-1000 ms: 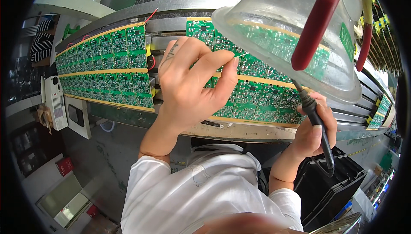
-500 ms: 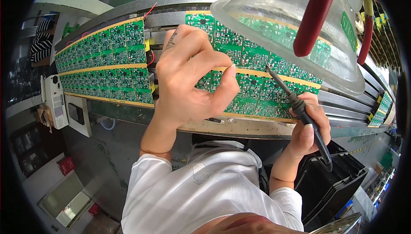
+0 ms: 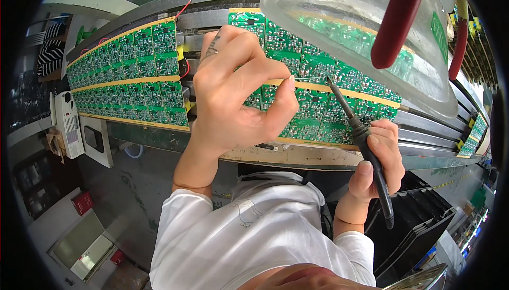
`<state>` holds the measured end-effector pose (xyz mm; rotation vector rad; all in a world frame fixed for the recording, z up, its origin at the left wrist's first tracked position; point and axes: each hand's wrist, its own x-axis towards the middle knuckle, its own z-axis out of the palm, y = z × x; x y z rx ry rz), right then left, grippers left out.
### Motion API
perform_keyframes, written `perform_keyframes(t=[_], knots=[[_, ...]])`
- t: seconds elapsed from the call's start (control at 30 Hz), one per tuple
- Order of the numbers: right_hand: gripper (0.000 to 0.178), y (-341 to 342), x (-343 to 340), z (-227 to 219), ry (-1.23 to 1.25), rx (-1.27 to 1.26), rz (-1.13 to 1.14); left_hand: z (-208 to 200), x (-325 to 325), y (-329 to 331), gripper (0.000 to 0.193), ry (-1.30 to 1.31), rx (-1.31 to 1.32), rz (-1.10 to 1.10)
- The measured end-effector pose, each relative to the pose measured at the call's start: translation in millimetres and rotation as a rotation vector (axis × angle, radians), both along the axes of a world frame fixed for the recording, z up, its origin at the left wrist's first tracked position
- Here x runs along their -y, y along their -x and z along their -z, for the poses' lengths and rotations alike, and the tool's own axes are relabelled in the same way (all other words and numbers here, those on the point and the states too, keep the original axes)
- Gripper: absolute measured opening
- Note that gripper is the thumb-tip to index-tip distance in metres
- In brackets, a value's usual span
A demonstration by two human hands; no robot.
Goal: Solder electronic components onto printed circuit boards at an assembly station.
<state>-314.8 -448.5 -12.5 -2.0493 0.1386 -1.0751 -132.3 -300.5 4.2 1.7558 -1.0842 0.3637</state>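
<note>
Pinched between the thumb and forefinger of my left hand is a thin strand of solder wire, reaching right across a green circuit board panel. My right hand grips a black soldering iron like a pen. The iron's tip points up and left, meeting the end of the wire close to the panel's yellow middle strip; whether it touches the board is too small to tell. My left hand hides the panel's left part.
A clear funnel-shaped hood overhangs the panel's upper right, with a red bar in front. Another board panel lies left on the metal rails. A white box stands at the far left, black crates below right.
The iron has shifted slightly left and its handle now stands steeper. My right fingers have changed position on it. My left hand stays nearly in place.
</note>
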Motion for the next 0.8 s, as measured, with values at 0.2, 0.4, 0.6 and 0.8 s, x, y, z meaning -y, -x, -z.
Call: perform_keyframes(t=[0.2,0.4,0.6,0.8], knots=[[0.021,0,-3,-1,0.034,-0.012,0.021,2,2,2,0.016,-0.005,0.017,-0.011],[0.024,0,-2,-1,0.027,-0.018,0.019,1,0,1,0.016,-0.008,0.006,-0.028],[0.028,4,5,3,0.007,0.040,0.060,2,-4,-7,0.015,0.022,0.037,-0.067],[0.030,-2,9,10,-0.190,0.093,-0.047,3,-6,-12,0.015,0.032,0.073,-0.069]])
